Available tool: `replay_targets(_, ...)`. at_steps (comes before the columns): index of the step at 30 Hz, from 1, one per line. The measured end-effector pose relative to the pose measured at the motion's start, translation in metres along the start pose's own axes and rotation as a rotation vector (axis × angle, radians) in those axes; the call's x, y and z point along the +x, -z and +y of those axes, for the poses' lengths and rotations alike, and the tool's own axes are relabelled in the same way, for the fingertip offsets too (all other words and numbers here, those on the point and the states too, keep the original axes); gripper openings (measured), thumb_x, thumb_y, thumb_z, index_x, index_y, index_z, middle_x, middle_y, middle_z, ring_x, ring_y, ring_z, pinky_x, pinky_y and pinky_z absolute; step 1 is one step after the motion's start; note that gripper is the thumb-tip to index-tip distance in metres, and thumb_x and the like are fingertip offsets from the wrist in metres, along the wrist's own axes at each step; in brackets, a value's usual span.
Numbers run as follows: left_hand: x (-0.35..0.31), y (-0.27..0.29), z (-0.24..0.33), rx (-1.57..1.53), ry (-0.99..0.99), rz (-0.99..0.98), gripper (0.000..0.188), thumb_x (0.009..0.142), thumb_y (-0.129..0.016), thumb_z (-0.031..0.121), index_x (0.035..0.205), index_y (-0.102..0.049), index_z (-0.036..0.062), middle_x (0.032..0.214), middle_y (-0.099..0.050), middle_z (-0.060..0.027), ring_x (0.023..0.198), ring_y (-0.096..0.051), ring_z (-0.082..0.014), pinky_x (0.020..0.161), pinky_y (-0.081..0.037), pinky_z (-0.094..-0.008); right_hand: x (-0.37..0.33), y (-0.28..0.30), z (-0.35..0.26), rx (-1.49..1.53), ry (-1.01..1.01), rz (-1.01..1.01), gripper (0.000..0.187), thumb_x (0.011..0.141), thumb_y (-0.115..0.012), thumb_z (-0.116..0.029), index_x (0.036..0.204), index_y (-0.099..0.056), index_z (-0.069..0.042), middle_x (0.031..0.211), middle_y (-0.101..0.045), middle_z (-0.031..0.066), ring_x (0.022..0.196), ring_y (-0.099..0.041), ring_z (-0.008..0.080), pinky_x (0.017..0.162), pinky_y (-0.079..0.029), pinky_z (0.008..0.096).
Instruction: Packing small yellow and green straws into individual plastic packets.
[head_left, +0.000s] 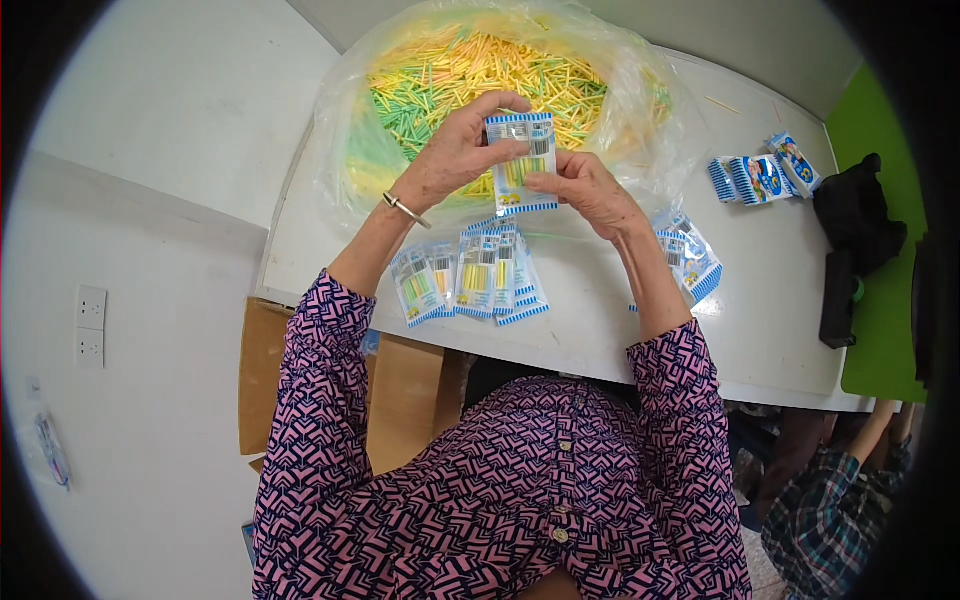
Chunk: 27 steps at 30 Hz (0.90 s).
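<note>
Both hands hold up one small blue-and-white packet point(524, 165) with yellow sticks inside. My left hand point(462, 150) grips its left side and top, my right hand point(585, 188) pinches its lower right edge. Behind it lies a big clear plastic bag point(400, 120) full of loose yellow and green sticks. Under my hands, several filled packets point(468, 278) lie fanned out on the white table point(600, 320). A thin metal bangle point(405, 209) sits on my left wrist.
More packets point(690, 260) lie by my right forearm, and a few folded ones point(760, 178) rest at the table's far right. A black object point(850, 250) sits at the right edge on a green surface. Brown cardboard point(400, 385) stands under the table. Another person in a plaid sleeve point(830, 500) is at lower right.
</note>
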<state>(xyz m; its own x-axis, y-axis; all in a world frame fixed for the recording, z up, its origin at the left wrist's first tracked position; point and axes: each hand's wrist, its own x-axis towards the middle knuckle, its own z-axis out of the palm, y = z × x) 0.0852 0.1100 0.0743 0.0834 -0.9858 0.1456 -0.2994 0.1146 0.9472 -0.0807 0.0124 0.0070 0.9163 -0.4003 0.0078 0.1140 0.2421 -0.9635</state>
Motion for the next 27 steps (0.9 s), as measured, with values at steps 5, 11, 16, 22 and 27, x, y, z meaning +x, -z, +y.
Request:
replay_targets(5, -0.006, -0.003, 0.003, 0.014, 0.038, -0.064, 0.042, 0.083, -0.066, 0.006, 0.121, -0.050, 0.0030, 0.113, -0.056, -0.0023, 0.097, -0.057, -0.0097, 0.083, -0.047, -0.0225, -0.002, -0.003, 0.009, -0.038, -0.044, -0.005, 0.028, 0.079, -0.072, -0.018, 0.100, -0.066, -0.001, 0.091, -0.068, 0.0027, 0.081, -0.060, 0.0071, 0.076, -0.046, 0.0237)
replay_targets(11, -0.016, -0.003, 0.002, 0.088, -0.026, -0.125, 0.037, 0.082, -0.067, 0.009, 0.116, -0.055, 0.0033, 0.108, -0.058, -0.0023, 0.095, -0.057, -0.0096, 0.082, -0.048, -0.0228, -0.023, -0.010, -0.004, -0.172, -0.020, -0.026, 0.030, 0.079, -0.072, -0.020, 0.099, -0.066, 0.001, 0.087, -0.066, 0.0034, 0.078, -0.059, 0.0081, 0.072, -0.045, 0.0232)
replay_targets(16, -0.064, 0.015, 0.000, 0.116, 0.182, -0.199, 0.033, 0.082, -0.068, 0.013, 0.111, -0.057, 0.0038, 0.103, -0.060, -0.0032, 0.093, -0.058, -0.0114, 0.079, -0.048, -0.0247, -0.090, 0.029, -0.032, -0.649, 0.118, 0.493, 0.038, 0.081, -0.068, -0.021, 0.107, -0.060, 0.005, 0.096, -0.065, 0.0088, 0.088, -0.059, 0.0141, 0.081, -0.045, 0.0296)
replay_targets(22, -0.087, 0.010, -0.017, 0.525, 0.037, -0.151, 0.031, 0.082, -0.066, 0.023, 0.106, -0.059, 0.0055, 0.100, -0.062, -0.0060, 0.094, -0.058, -0.0203, 0.081, -0.047, -0.0322, -0.149, 0.073, 0.007, -1.481, 0.117, 0.855, 0.036, 0.079, -0.070, -0.025, 0.102, -0.064, 0.002, 0.117, -0.056, 0.0141, 0.107, -0.050, 0.0286, 0.091, -0.042, 0.0366)
replay_targets(27, -0.064, -0.014, 0.003, 0.574, -0.042, -0.170, 0.029, 0.083, -0.066, 0.018, 0.109, -0.060, 0.0079, 0.107, -0.062, -0.0050, 0.094, -0.058, -0.0203, 0.082, -0.046, -0.0321, -0.149, 0.077, 0.026, -1.247, 0.123, 0.868, 0.034, 0.077, -0.071, -0.022, 0.099, -0.066, 0.002, 0.106, -0.059, 0.0142, 0.099, -0.052, 0.0300, 0.087, -0.042, 0.0371)
